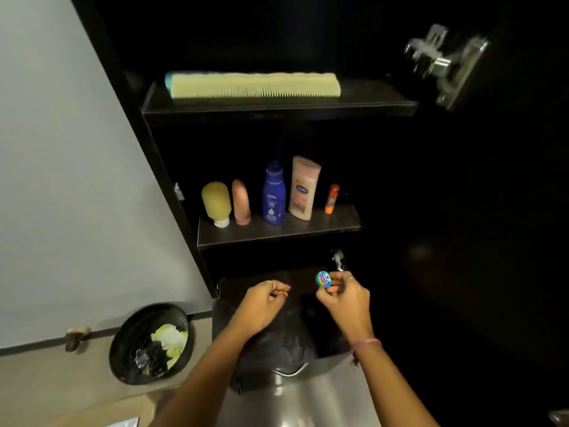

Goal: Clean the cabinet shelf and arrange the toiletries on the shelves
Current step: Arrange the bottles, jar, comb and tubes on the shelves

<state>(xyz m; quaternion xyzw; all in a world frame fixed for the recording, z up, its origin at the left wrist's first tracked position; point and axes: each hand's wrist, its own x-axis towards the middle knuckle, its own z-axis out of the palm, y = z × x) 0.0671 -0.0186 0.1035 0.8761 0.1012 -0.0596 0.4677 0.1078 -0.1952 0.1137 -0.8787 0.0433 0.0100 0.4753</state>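
A dark open cabinet has a middle shelf (308, 231) holding a yellow upside-down tube (216, 202), a pink tube (241, 201), a blue lotion bottle (273, 195), a peach lotion bottle (304, 188) and a small orange stick (332, 198). The top shelf (277, 106) carries a long pale-yellow comb (255, 85). My right hand (346, 298) pinches a small round blue tin (324, 278) just below the middle shelf. My left hand (261, 306) hovers beside it, fingers loosely curled, holding nothing I can make out.
A black bin (129, 343) with crumpled yellow and dark waste stands on the floor at lower left. A metal hinge (443, 64) sits on the open door at upper right. A shiny metal surface (295, 402) lies below my arms. The grey wall is on the left.
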